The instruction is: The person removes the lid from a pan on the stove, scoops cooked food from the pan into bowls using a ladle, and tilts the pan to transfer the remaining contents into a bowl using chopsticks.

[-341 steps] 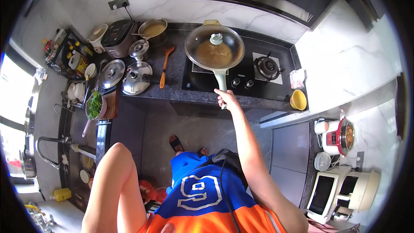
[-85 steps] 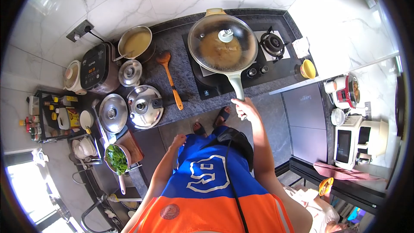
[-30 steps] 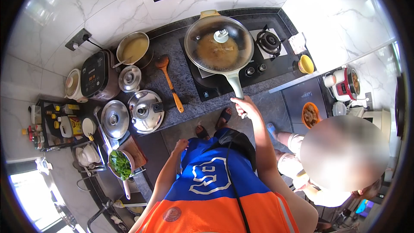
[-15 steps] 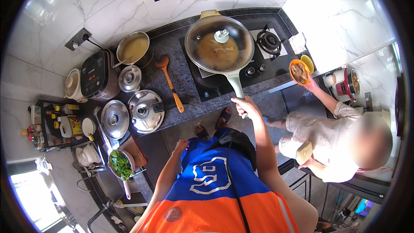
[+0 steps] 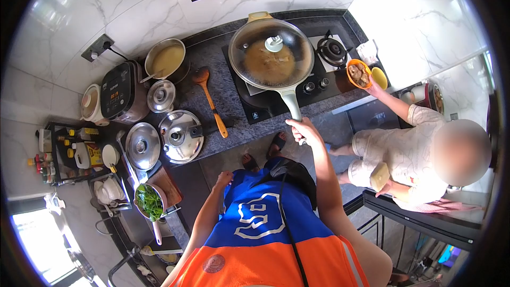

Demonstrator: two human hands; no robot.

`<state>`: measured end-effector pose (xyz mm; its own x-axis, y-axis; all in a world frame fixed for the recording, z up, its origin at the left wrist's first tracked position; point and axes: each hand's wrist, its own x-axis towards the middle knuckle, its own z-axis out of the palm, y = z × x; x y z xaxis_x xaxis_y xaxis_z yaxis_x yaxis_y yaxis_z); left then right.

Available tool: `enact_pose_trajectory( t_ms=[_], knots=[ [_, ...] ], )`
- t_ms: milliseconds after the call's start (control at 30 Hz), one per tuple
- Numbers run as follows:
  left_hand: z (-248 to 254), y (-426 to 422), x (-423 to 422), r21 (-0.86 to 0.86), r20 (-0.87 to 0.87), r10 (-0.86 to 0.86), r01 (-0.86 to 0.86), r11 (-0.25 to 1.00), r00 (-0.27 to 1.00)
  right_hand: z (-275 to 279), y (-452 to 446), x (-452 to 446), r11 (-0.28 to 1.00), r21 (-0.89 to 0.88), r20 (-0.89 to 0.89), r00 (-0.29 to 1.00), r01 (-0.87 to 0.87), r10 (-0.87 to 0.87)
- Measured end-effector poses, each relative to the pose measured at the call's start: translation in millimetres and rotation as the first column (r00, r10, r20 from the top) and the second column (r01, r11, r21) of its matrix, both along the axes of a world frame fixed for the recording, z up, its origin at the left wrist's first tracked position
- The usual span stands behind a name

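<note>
My right hand (image 5: pixel 304 129) is wrapped around the pale handle (image 5: pixel 290 105) of a large frying pan on the hob. A glass lid (image 5: pixel 274 44) with a white knob covers the pan, and brown liquid with pieces of food shows through it. My left hand (image 5: pixel 225 178) rests low against my blue shirt, fingers loosely extended, holding nothing. Between the pan and the pots lies a wooden spatula (image 5: pixel 211 103) on the counter.
Another person (image 5: pixel 409 149) at the right holds an orange bowl of meat (image 5: pixel 359 74) over the counter beside a yellow bowl (image 5: pixel 379 77). Leftward are a rice cooker (image 5: pixel 124 93), a pot of soup (image 5: pixel 169 59), metal lids (image 5: pixel 180 137) and a pan of greens (image 5: pixel 150 201).
The other person has leaned closer and moved the orange bowl left and down toward the hob. My hands and the pan have stayed in place.
</note>
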<state>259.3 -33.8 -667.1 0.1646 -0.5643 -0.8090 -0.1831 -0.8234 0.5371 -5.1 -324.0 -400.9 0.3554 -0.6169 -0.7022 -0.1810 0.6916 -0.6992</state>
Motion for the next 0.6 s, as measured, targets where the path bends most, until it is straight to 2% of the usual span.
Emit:
enact_pose_trajectory(
  t_ms=[367,467,500,600],
  knots=[
    [7,1,-1,-0.026,0.042,-0.043,0.044,0.999,0.998,-2,-3,0,1.000,0.020,-0.040,0.999,0.001,0.000],
    [4,1,1,-0.046,0.041,-0.092,0.094,0.994,0.995,3,-2,0,1.000,-0.005,0.002,1.000,-0.015,0.015],
    [5,8,-2,-0.037,0.037,-0.094,0.095,0.995,0.995,6,-2,2,1.000,-0.007,-0.070,0.997,-0.018,0.017],
    [3,-2,-1,-0.026,0.046,-0.072,0.074,0.997,0.996,3,-1,2,1.000,0.009,-0.035,0.999,0.001,0.000]
  ],
)
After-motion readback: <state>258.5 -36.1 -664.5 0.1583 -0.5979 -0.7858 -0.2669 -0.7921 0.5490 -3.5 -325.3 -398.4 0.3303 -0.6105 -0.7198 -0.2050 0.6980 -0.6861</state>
